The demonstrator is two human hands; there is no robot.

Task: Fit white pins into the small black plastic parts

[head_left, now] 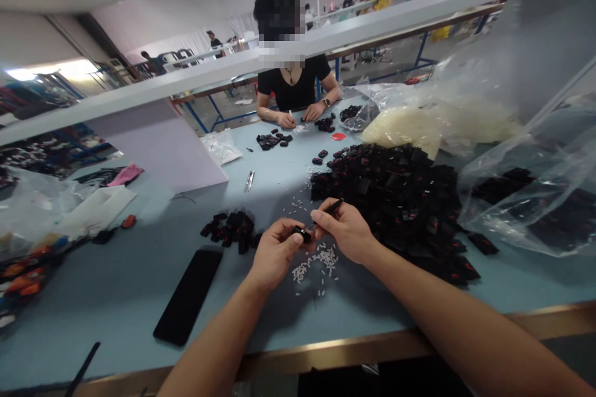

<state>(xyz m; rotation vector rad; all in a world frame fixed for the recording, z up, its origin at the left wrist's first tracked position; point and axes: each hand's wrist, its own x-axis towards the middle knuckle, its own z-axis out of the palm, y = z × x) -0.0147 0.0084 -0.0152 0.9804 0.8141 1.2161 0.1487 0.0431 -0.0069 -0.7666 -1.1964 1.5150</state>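
My left hand (275, 252) pinches a small black plastic piece (302, 234) between thumb and fingers, above the table. My right hand (347, 227) grips a slim black tool (334, 206), its thin tip meeting the piece. Whether the tool is a pair of tweezers or a pick is too small to tell. Just below both hands lie many tiny white tube-like bits (327, 255). A big heap of black pieces with red marks (386, 192) rises beyond my right hand. Left of my left hand sits a smaller pile of black pieces (229, 227).
A black phone (189, 296) lies near the front edge. Metal snips (250, 180) rest further back. Clear plastic bags (535, 198) stand at the right. Across the table a co-worker (298, 87) handles similar pieces. A white shelf (223, 71) spans overhead, its panel (162, 142) standing at the left.
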